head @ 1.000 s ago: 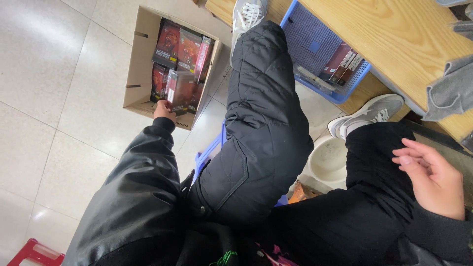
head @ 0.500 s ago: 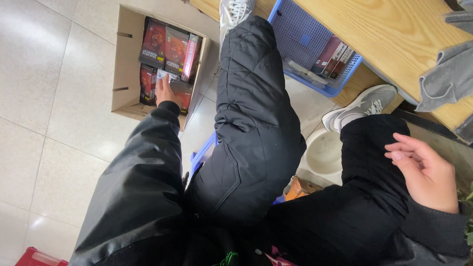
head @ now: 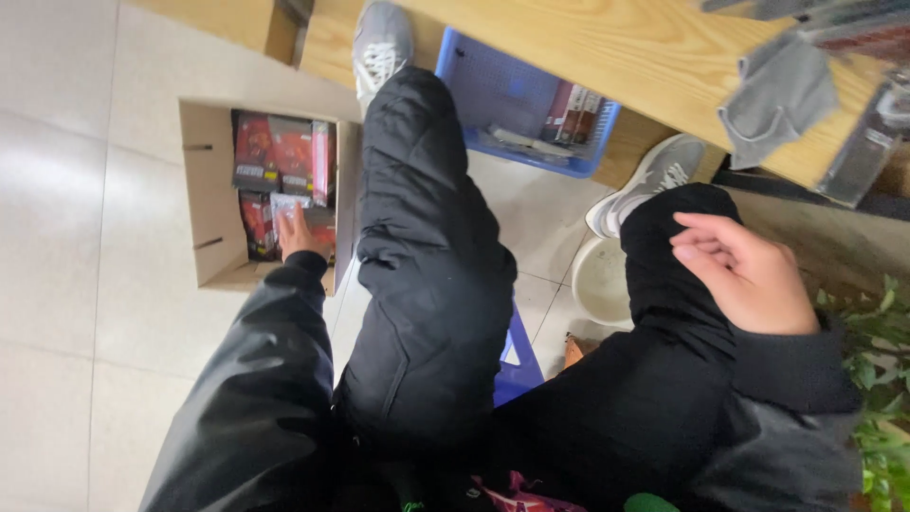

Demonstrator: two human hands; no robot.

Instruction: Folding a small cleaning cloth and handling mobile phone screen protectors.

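My left hand (head: 297,233) reaches down into an open cardboard box (head: 207,209) on the tiled floor and closes on a small red and silver packet (head: 284,205). The box holds several more red packets (head: 280,152) standing in rows. My right hand (head: 749,275) rests over my right knee, fingers loosely curled, holding nothing. I sit on a blue stool (head: 517,365) with both legs in black trousers stretched forward.
A blue plastic basket (head: 507,90) with a few packets sits under the wooden table (head: 645,57). A grey cloth (head: 773,95) hangs off the table edge. A white bowl (head: 599,284) stands on the floor between my legs. Green leaves (head: 882,379) at right.
My left hand has gone deeper into the box and onto a packet. The view has swung so the box sits lower and nearer. My right hand stays by my knee.
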